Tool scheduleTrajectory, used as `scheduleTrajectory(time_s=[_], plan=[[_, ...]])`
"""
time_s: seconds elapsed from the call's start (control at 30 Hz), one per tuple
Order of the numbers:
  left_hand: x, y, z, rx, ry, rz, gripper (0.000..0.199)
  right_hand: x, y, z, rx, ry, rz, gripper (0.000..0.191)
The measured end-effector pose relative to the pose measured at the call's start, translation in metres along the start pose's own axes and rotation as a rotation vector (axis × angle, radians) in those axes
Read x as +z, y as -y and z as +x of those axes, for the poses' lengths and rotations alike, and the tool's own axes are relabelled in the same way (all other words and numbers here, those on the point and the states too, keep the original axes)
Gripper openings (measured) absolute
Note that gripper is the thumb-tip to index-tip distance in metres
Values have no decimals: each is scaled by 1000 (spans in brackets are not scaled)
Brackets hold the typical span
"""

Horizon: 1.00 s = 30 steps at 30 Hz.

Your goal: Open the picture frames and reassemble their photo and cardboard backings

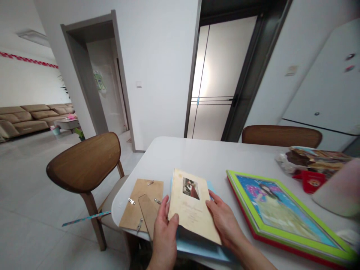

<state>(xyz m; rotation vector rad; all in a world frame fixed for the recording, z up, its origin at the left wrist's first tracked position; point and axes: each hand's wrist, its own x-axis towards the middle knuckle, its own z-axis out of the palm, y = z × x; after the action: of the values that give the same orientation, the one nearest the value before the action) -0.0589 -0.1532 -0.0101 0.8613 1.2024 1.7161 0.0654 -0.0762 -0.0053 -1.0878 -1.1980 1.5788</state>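
Between both hands is a cream card or thin booklet (194,219) with a small picture and faint print on its front, tilted above the table edge. My left hand (165,232) grips its lower left side, thumb on top. On its right side, my right hand (222,215) has its thumb on the front and fingers partly hidden. A light blue flat thing (197,250) lies underneath, mostly covered. Left of my left hand, a brown backing board (131,210) with metal clips and a stand strip lies on the table.
On the white table (197,153), a green-rimmed picture frame (270,202) lies at right. Behind it are a red packet (312,181), a crumpled bag (317,159) and a pale rounded object (340,191). Wooden chairs (87,163) stand at left and behind.
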Motion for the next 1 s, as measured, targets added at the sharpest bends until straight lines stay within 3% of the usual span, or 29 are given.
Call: scheduleTrajectory(time_s=[0.13,0.27,0.37,0.53,0.7,0.77,0.87,1.0], plan=[[-13,6,-1,69,121,468,50,-31,3,9,-23,-150,-344,56],[-17,10,-9,262,351,823,48,-37,1,14,-93,-191,-610,53],[-17,11,-12,322,453,964,50,-32,2,15,-128,-164,-743,48],[-15,8,-9,329,520,1092,45,-26,7,12,-257,-142,-1089,36],[-19,3,-11,357,571,1116,44,-29,-1,11,-302,-209,-1491,24],[-31,-2,-12,370,564,1124,47,-31,-3,12,-329,-216,-1529,23],[-65,-14,-7,349,465,1192,56,-26,-2,10,-412,-210,-1453,29],[-117,-22,5,264,248,1354,63,16,-1,-8,-569,48,-1217,34]])
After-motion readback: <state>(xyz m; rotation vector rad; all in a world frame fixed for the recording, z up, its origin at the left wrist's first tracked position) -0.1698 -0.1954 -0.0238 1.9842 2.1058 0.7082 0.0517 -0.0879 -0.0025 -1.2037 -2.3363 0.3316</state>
